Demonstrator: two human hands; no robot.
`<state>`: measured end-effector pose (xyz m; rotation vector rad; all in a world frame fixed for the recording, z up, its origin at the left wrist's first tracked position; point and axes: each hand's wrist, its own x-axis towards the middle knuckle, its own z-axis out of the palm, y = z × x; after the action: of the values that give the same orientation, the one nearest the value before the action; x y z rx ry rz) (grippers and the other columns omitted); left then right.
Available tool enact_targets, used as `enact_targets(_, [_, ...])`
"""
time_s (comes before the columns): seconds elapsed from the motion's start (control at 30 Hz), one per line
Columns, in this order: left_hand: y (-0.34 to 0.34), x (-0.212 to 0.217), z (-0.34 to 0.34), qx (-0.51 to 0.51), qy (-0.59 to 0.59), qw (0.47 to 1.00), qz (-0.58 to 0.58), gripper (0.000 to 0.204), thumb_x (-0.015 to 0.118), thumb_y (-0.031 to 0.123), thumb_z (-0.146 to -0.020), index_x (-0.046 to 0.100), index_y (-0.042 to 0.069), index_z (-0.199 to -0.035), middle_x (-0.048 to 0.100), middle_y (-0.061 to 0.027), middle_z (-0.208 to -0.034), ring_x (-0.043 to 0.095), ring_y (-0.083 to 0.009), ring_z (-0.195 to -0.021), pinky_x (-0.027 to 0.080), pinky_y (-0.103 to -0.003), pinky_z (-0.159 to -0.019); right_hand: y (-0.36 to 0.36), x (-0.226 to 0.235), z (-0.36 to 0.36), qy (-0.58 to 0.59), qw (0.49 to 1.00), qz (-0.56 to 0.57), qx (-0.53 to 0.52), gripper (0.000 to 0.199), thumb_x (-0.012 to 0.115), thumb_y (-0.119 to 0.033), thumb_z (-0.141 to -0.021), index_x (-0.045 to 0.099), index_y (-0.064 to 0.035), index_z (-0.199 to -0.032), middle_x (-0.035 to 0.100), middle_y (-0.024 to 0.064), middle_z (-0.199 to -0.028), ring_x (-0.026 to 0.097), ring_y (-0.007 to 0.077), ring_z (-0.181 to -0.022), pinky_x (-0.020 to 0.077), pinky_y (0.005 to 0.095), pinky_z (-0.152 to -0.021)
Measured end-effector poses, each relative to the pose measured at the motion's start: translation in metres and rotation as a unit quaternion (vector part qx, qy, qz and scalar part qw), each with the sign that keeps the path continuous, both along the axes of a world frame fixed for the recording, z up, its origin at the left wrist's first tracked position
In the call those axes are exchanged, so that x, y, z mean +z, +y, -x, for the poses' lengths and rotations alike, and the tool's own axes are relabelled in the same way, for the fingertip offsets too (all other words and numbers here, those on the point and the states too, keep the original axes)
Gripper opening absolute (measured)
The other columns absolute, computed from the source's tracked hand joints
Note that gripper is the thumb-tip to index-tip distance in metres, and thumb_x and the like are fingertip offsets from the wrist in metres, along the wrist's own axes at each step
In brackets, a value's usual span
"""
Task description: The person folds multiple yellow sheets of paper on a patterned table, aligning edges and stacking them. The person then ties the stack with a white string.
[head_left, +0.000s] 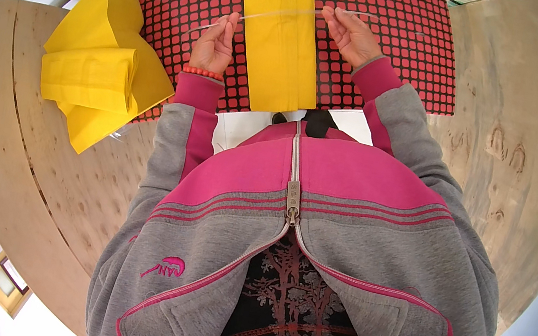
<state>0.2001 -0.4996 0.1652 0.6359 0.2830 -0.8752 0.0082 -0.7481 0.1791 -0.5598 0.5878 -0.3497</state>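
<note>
Nearest the camera is the person's own chest, in a grey and pink zip jacket (320,206) half open over a dark printed shirt. Both sleeves run forward from it onto a plywood table (501,158), which fills the view to either side.

Take the red and black grid mat (392,39) on that table as the landmark. Its near edge lies just beyond the cuffs, and a white sheet (236,130) shows between that edge and the jacket.

The left hand (215,47), with a band of orange beads at the wrist, is above the mat's left half, fingertips pressed together in a pinch on one end of a thin clear strip (282,12). The right hand (350,35) is above the mat's middle, pinching the other end the same way. The single strip is stretched between them.

One long yellow sheet (282,33), folded into a band, lies lengthwise on the mat between the hands, and the strip crosses over it. Whether the strip touches the sheet cannot be told.

At the mat's left edge, half on the bare wood, sits one heap of folded yellow sheets (100,63); their number cannot be counted.

Right of the mat the plywood runs bare to its rim.
</note>
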Motion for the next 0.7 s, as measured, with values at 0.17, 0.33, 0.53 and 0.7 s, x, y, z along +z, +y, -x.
enact_targets(0.17, [-0.001,0.000,0.001,-0.010,-0.040,0.999,-0.027,0.029,0.049,0.002,-0.099,0.050,-0.011,-0.125,0.055,-0.0213,-0.132,0.058,-0.0253,-0.122,0.053,-0.024,-0.099,0.000,0.001,0.003,0.001,1.000,0.005,0.000,0.016,0.057,-0.009,-0.098,0.059,0.0016,-0.110,0.065,0.0133,-0.117,0.065,0.0195,-0.109,0.0567,0.0238,-0.091])
enact_targets(0.33, [-0.007,-0.006,0.000,-0.021,-0.122,0.985,-0.120,0.026,0.050,0.005,-0.100,0.054,-0.008,-0.122,0.063,-0.0188,-0.121,0.064,-0.0229,-0.111,0.056,-0.024,-0.091,-0.004,-0.009,0.002,0.025,0.999,0.020,0.011,0.016,0.057,-0.009,-0.098,0.059,0.0018,-0.110,0.065,0.0120,-0.113,0.066,0.0178,-0.105,0.0571,0.0230,-0.089])
enact_targets(0.53, [-0.018,-0.021,-0.001,-0.066,-0.221,0.931,-0.282,0.024,0.056,0.012,-0.098,0.060,-0.006,-0.114,0.070,-0.0125,-0.103,0.069,-0.0178,-0.090,0.055,-0.024,-0.077,-0.009,-0.029,-0.009,0.119,0.985,0.115,0.057,0.015,0.058,-0.012,-0.099,0.061,0.0005,-0.106,0.067,0.0078,-0.103,0.066,0.0111,-0.094,0.0572,0.0195,-0.079])
enact_targets(0.7, [-0.028,-0.033,0.004,-0.096,-0.282,0.882,-0.366,0.020,0.059,0.012,-0.096,0.067,-0.005,-0.103,0.072,-0.0099,-0.095,0.070,-0.0161,-0.084,0.055,-0.024,-0.072,-0.008,-0.040,-0.020,0.248,0.919,0.293,0.094,0.013,0.062,-0.014,-0.096,0.063,-0.0017,-0.101,0.069,0.0059,-0.094,0.067,0.0099,-0.084,0.0551,0.0208,-0.069])
